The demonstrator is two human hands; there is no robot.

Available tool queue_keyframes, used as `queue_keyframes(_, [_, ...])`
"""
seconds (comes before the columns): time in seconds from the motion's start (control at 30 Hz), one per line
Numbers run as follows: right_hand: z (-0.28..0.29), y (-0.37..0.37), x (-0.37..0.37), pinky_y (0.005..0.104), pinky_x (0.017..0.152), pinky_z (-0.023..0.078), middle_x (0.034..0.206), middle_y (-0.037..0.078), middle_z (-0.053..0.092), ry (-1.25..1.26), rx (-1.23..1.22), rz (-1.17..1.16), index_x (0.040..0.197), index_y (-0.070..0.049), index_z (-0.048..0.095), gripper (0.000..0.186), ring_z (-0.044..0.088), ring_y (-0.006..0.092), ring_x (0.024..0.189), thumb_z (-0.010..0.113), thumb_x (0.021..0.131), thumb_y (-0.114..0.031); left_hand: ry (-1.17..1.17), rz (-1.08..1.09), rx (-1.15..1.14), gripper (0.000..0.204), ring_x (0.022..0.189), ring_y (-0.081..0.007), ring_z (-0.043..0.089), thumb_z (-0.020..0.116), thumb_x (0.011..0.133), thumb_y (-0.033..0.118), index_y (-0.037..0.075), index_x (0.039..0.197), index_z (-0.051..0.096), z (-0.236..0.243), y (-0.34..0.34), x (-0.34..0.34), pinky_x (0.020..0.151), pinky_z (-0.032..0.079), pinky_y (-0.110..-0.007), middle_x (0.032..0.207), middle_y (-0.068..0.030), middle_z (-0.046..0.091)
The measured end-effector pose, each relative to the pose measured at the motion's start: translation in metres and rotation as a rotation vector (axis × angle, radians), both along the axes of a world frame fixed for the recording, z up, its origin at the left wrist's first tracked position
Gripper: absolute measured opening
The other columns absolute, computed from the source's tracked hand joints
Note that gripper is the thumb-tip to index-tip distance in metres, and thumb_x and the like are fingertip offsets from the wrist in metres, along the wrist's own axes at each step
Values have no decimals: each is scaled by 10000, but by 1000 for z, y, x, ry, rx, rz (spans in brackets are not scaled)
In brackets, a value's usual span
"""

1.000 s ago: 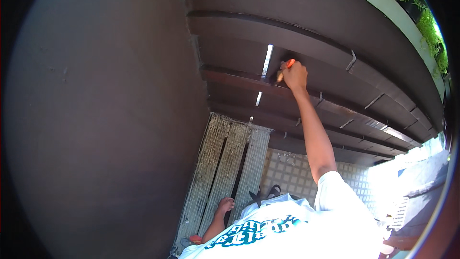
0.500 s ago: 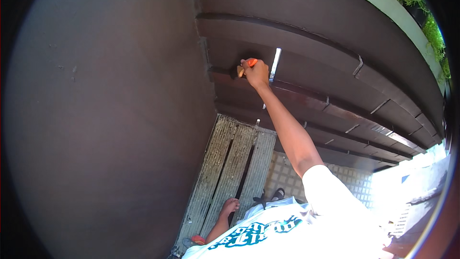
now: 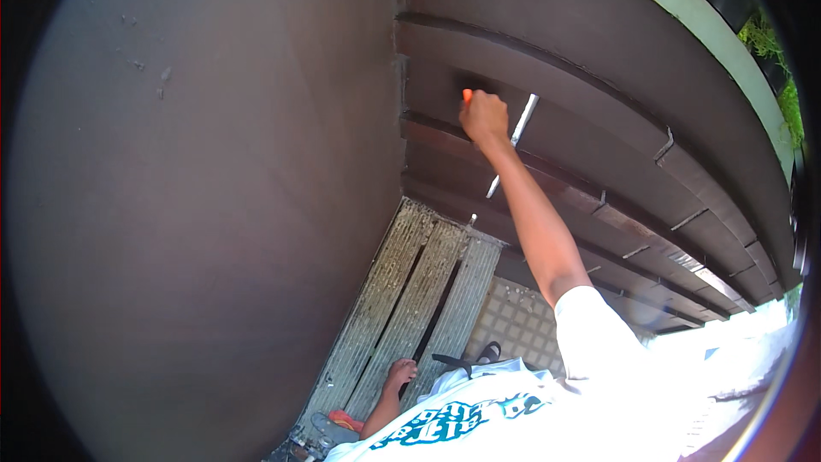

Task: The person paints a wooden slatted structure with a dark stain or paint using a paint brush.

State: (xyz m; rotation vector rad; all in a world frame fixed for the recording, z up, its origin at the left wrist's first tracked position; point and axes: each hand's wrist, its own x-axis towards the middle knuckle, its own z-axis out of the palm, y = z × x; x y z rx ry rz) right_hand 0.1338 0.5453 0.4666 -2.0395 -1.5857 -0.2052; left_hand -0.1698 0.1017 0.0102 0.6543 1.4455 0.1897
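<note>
Nearest, the left hand [image 3: 400, 373] hangs over weathered grooved planks [image 3: 410, 291], fingers curled; whether it grips anything cannot be told. Farther out, the right hand [image 3: 486, 117] is clamped around an orange-handled tool [image 3: 467, 95] at the brown ledged panel [image 3: 436, 85], left of a bright slit [image 3: 527, 115], arm outstretched presumably because the panel stands well away.

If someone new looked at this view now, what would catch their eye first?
Probably the right hand, above centre, gripping something with a bright orange end in front of dark brown boarding. Next, the bright slit just right of that hand, then the white shirt with teal print along the bottom.
</note>
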Motion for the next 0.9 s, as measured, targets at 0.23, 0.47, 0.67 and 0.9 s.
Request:
queue_keyframes(0.23, [-8,3,-18,502,814,570,847,254,722,343,132,133,854,20,733,342,710,440,873,698,923,-314,5,-32,-37,279,760,-141,661,577,945,240,106,1177,654,-7,-1,2,680,517,-319,970,-34,723])
queue_keyframes(0.47, [8,-2,3,478,767,603,848,231,735,-16,-10,33,866,2,744,212,734,411,849,684,895,-199,-4,-13,2,336,886,-189,701,598,908,197,98,1225,649,-3,8,-2,811,549,-377,1036,-50,733])
queue_keyframes(0.67, [-7,33,-37,501,806,592,906,238,732,-35,-66,133,943,-1,733,222,720,427,899,711,878,-212,31,-38,-47,330,881,-192,709,581,917,177,94,1229,648,-11,2,-8,783,552,-367,1046,-63,734])
queue_keyframes(0.9, [-14,50,-55,488,900,550,953,247,724,387,49,225,961,-3,712,296,688,437,979,682,921,-294,-3,9,-53,272,759,-145,669,539,951,163,100,1191,650,-7,-4,3,693,526,-330,981,-56,734])
